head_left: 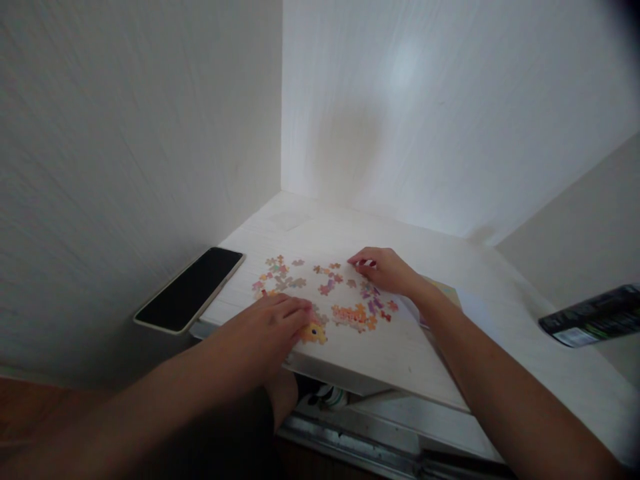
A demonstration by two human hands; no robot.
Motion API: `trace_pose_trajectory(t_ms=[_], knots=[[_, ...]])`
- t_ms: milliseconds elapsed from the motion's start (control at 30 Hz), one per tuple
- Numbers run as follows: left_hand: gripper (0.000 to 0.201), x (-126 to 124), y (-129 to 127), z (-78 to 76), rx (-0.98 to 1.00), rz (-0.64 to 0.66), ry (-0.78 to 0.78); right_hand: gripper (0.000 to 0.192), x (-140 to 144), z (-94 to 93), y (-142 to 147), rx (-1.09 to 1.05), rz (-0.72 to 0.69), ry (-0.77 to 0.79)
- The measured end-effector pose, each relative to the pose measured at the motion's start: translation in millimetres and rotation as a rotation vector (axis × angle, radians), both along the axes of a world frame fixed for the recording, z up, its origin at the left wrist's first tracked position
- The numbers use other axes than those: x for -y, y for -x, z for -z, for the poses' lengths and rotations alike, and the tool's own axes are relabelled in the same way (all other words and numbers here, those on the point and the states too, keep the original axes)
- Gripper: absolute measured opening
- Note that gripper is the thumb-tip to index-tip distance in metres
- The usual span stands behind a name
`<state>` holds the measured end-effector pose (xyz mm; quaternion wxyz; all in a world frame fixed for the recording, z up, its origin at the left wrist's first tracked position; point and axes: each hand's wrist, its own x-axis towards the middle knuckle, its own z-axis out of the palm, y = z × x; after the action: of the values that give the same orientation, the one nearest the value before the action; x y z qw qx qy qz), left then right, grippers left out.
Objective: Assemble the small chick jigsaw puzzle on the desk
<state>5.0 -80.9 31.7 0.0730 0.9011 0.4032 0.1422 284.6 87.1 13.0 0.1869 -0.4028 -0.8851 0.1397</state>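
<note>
Small jigsaw puzzle pieces in orange, pink, purple and green lie on the white table. My left hand (285,323) rests near the front edge, fingers stretched over a joined puzzle section (315,332) with a yellow part and a dark eye. It partly covers that section. My right hand (383,268) is farther back, fingers loosely bent and thumb apart from the index finger; its fingertips are beside loose orange pieces (334,266). No piece shows in it. Between the hands lies a joined orange section (350,315) with lettering. Purple pieces (374,303) sit below my right wrist.
A black-screened phone (190,290) lies at the table's left edge. Under my right forearm is a flat yellowish card or booklet (447,291) with white paper (475,313). A dark can or bottle (593,317) is at the right. Walls enclose the table (360,367).
</note>
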Motion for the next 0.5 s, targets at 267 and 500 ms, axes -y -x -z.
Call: trace_pose_trajectory(t_ms=[267,500], knots=[[0.038,2.0,4.3,-5.1,-0.015,0.025,0.058,0.027,-0.4,-2.0,-3.5,-0.027,0.037,0.135],[0.046,12.2,9.4,-9.2,-0.038,0.007,0.135,0.024,-0.2,-3.6,-5.0,-0.063,0.037,0.205]])
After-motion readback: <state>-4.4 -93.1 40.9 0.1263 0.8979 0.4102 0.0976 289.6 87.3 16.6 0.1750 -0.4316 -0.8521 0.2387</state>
